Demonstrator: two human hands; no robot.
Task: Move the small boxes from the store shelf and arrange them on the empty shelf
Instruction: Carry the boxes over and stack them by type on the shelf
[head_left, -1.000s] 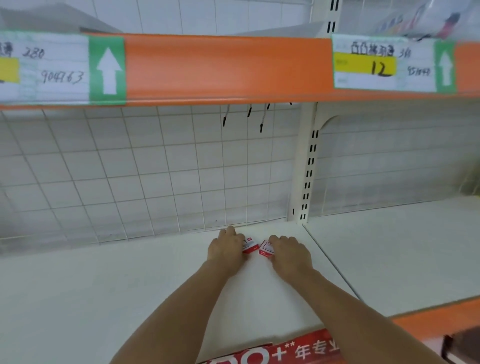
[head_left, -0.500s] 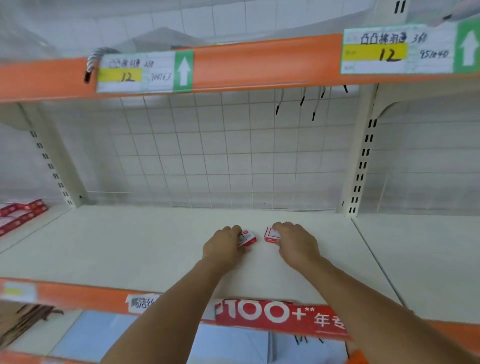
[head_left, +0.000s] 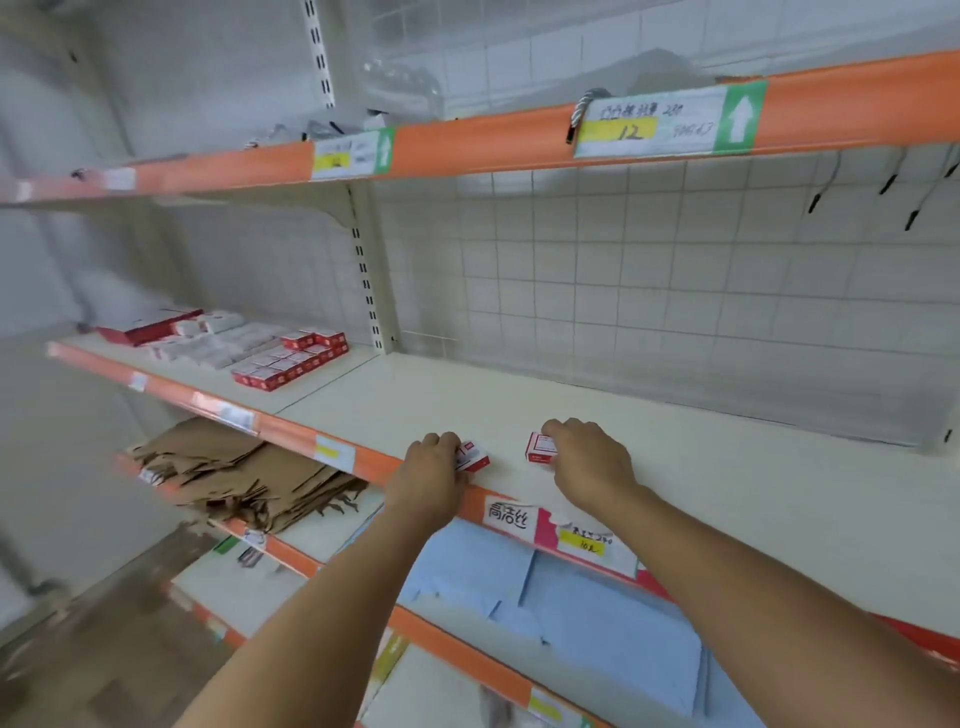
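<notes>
The cream shelf (head_left: 675, 467) carries both hands near its orange front edge, while the stock of small red boxes (head_left: 291, 358) lies well off beyond the left hand's fingers. The left hand (head_left: 434, 467) curls its fingers around a red-and-white box (head_left: 475, 457) poking out to their right, long axis slanting toward the back right. The right hand (head_left: 589, 460) pinches a second box (head_left: 540, 448) just left of its curled fingertips, label upward, its long axis hard to tell.
</notes>
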